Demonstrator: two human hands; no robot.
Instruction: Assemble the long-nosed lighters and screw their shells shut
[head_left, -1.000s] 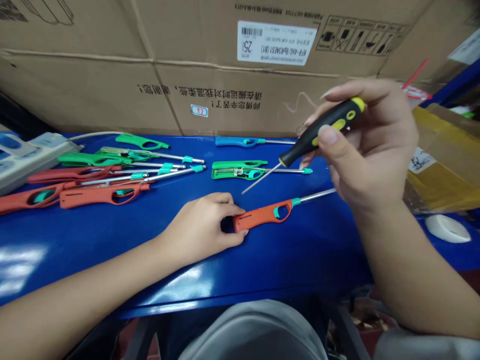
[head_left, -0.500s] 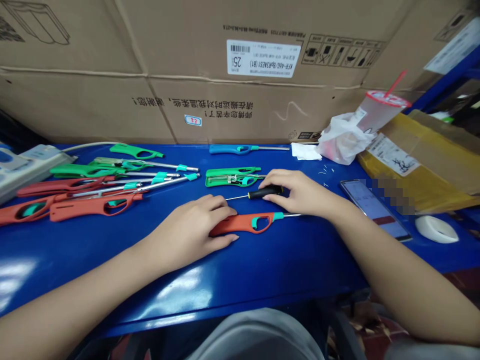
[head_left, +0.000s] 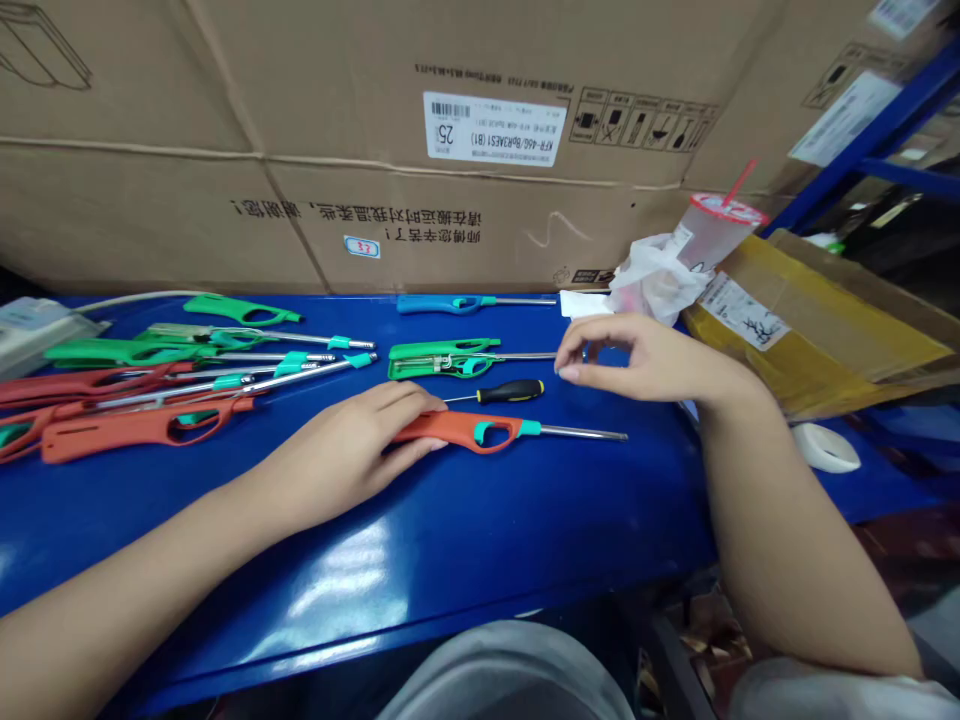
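My left hand (head_left: 367,435) is closed around the rear of an orange long-nosed gas lighter (head_left: 457,428), which lies flat on the blue table with its metal tube pointing right. My right hand (head_left: 630,360) hovers above the table at the tube end of a green lighter (head_left: 442,358). Its fingers are loosely curved, thumb and fingertips a little apart, with nothing seen in them. The green lighter's case is open and shows its inner parts. Between the two lighters lies a screwdriver (head_left: 510,391) with a black and yellow handle; its tip is hidden by my left hand.
Several green, red and orange lighters (head_left: 150,425) are piled at the left, beside a white power strip (head_left: 37,335). A blue lighter (head_left: 442,303) lies at the back before a large carton (head_left: 300,90). A bagged drink cup (head_left: 712,235), yellow parcel (head_left: 825,320) and white object (head_left: 825,447) are at right.
My right hand has let go of the screwdriver and moved up and right, leaving it on the table. My left hand keeps hold of the orange lighter. The camera view has shifted.
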